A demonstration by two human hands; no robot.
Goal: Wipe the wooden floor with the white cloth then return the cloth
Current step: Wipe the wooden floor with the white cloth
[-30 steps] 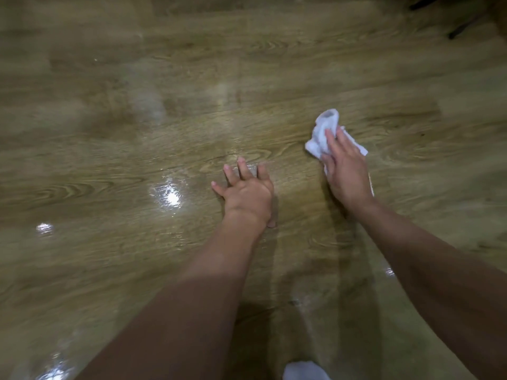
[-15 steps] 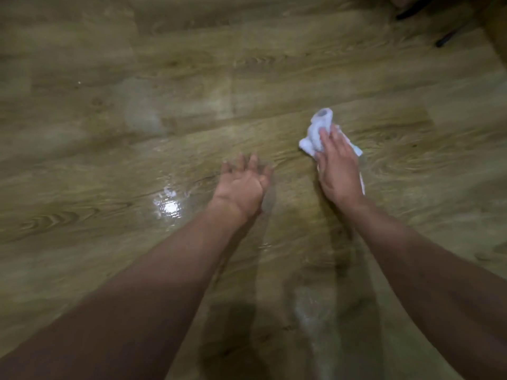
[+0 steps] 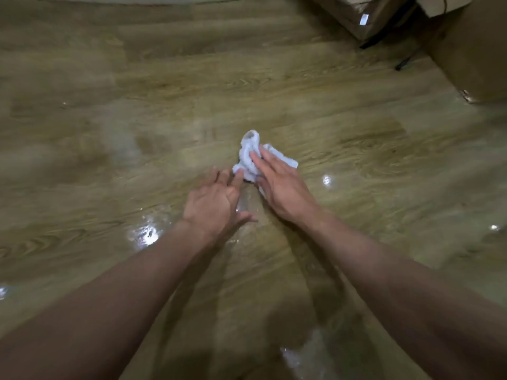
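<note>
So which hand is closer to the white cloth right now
Right. The right hand lies flat on top of the white cloth, pressing it to the floor. The left hand sits beside it, fingertips at the cloth's near edge.

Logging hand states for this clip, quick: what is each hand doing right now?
Left hand: open, fingers spread, holding nothing, fingertips beside the cloth.
Right hand: open, pressed flat on the cloth, not gripping it.
</note>
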